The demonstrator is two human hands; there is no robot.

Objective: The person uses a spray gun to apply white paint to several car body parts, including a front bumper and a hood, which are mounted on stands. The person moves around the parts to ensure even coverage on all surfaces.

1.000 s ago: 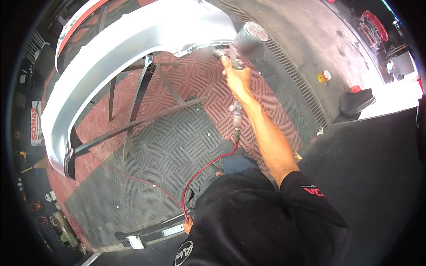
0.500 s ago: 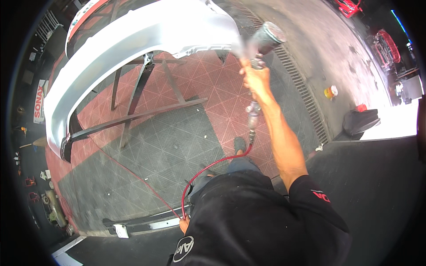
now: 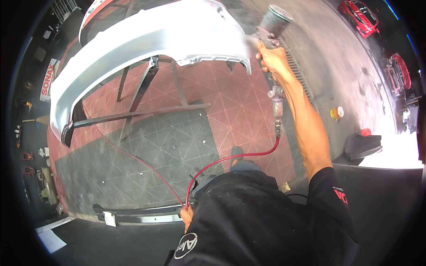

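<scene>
My right hand (image 3: 274,61) grips a metal spray gun (image 3: 268,36) with a grey cup on top, held beside the right end of a silver car bumper (image 3: 156,35). A hazy spray shows in front of the gun. An inline fitting (image 3: 277,105) under the gun joins a red hose (image 3: 242,155), which curves down to my left hand (image 3: 186,215), closed on it at my side. The bumper rests on a dark metal stand (image 3: 137,102).
Red and grey floor tiles (image 3: 235,119) lie underfoot, bordered by a drain grate (image 3: 295,66). At the right are a red car (image 3: 361,20), a yellow tub (image 3: 336,112) and a black bag (image 3: 361,146). A long dark bar (image 3: 128,215) lies behind the hose.
My right hand and the spray gun have moved rightward, past the bumper's end. The bumper appears a little higher and further right in view. My left hand still holds the hose.
</scene>
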